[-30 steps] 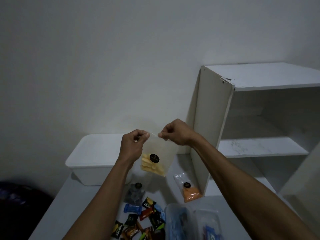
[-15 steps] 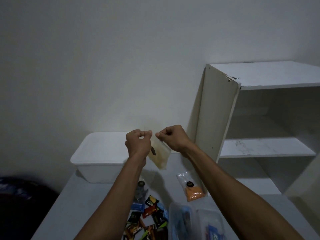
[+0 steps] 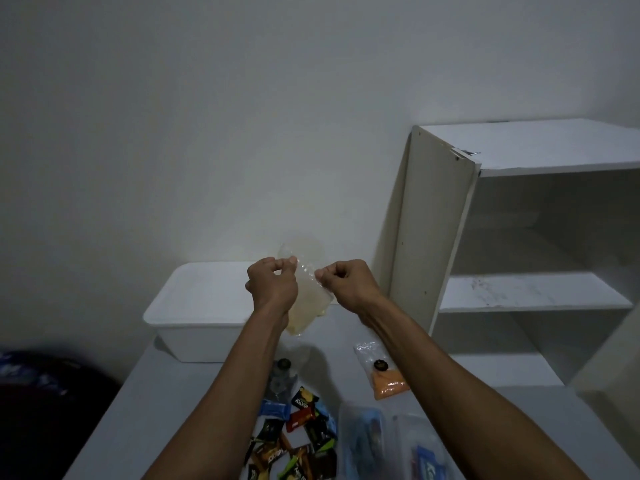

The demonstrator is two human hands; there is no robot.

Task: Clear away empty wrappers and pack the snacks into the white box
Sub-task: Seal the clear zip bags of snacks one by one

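Observation:
I hold a clear plastic bag of yellow snacks (image 3: 306, 299) up in the air in front of the white box. My left hand (image 3: 272, 285) pinches its top on the left and my right hand (image 3: 348, 284) pinches it on the right, close together. The bag is twisted, blurred and hangs between my wrists. The white box (image 3: 201, 306) sits behind with its lid on, against the wall. A clear bag of orange snacks (image 3: 382, 374) lies on the table under my right forearm. Several small coloured snack packets (image 3: 301, 434) lie in a heap near the front.
A white open shelf unit (image 3: 519, 271) stands on the right of the grey table (image 3: 166, 410). Clear plastic containers (image 3: 377, 441) with blue items sit at the front right. A greyish bag with a dark sticker (image 3: 282, 375) lies beside my left forearm. A dark object (image 3: 38, 403) fills the lower left.
My hands came closer together and the bag turned from facing me flat, sticker visible, to twisted and edge-on. The view shifted slightly downward and closer.

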